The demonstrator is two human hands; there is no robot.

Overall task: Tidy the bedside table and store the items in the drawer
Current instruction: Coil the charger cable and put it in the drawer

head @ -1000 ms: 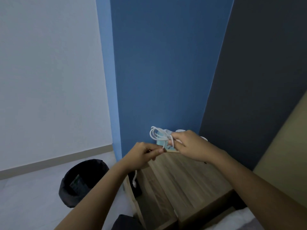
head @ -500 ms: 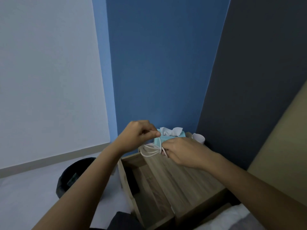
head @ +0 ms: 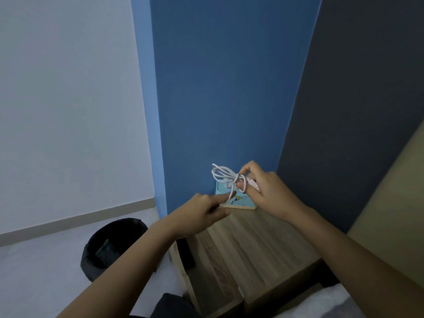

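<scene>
My right hand (head: 266,191) pinches a coiled white cable (head: 221,174) above the wooden bedside table (head: 259,244), with the loops sticking out to the left. Just below it, my left hand (head: 204,214) holds the cable's loose end between finger and thumb. Behind both hands stands a teal tissue box (head: 238,201) at the back of the table top, partly hidden. The drawer (head: 206,278) is pulled out at the table's left side, with a dark object (head: 185,253) inside near its back.
A black waste bin (head: 110,246) stands on the pale floor left of the drawer. Blue and dark walls (head: 218,88) close in behind the table. White bedding (head: 325,304) lies at the bottom right, next to a tan headboard (head: 394,191).
The cable bundle has risen in my right hand and is now wound at its middle. My left hand has dropped from above the bundle to below it. The view has tilted.
</scene>
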